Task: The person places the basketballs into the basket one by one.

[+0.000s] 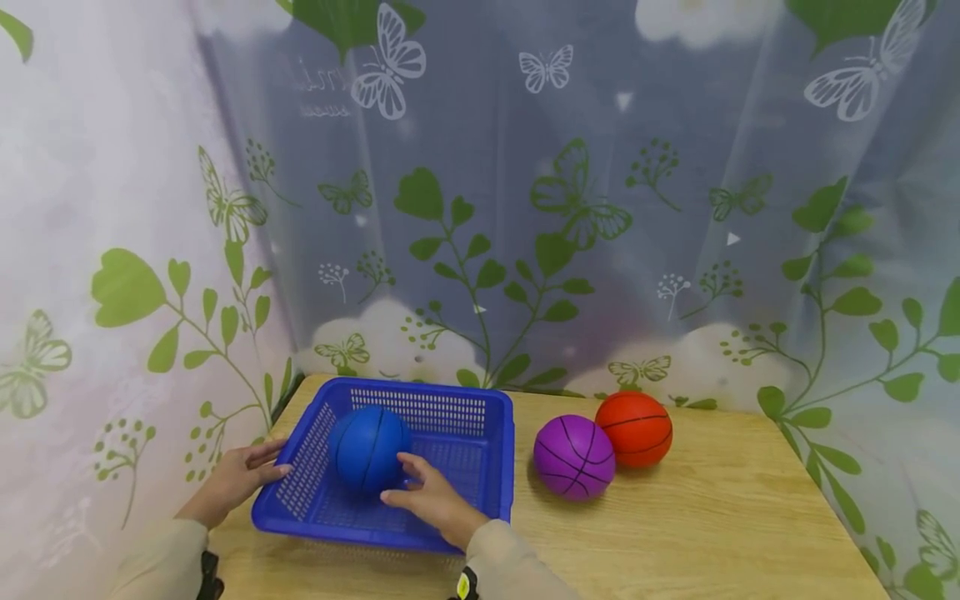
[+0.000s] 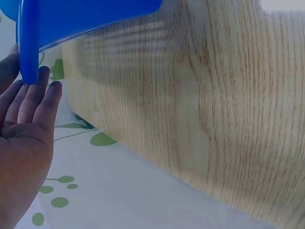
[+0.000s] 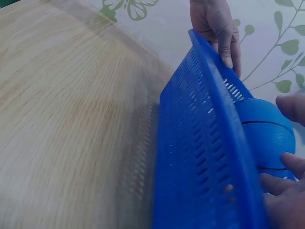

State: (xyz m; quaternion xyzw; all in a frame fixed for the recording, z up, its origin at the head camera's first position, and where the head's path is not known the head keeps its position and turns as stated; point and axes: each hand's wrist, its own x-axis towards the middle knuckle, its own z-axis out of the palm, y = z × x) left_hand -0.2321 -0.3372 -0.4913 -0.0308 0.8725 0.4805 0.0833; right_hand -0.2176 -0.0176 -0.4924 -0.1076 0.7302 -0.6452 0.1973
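A blue plastic basket [image 1: 420, 412] with slotted walls stands on the left part of the table. Inside it, toward the left, lies a blue ball [image 1: 367, 450] with black basketball lines. My left hand [image 1: 236, 479] holds the basket's left rim, with the thumb on one side and fingers on the other, as the left wrist view shows at the rim [image 2: 28, 47]. My right hand [image 1: 435, 497] reaches over the front right of the basket. Its thumb and fingers are spread, fingertips right at the ball's right side; the right wrist view has them beside the ball [image 3: 267, 124].
To the right of the basket a purple ball [image 1: 573, 458] and an orange-red ball [image 1: 636, 429] sit side by side on the wooden table [image 1: 697, 525]. Curtains [image 1: 480, 167] printed with leaves and butterflies hang behind the table and along both sides.
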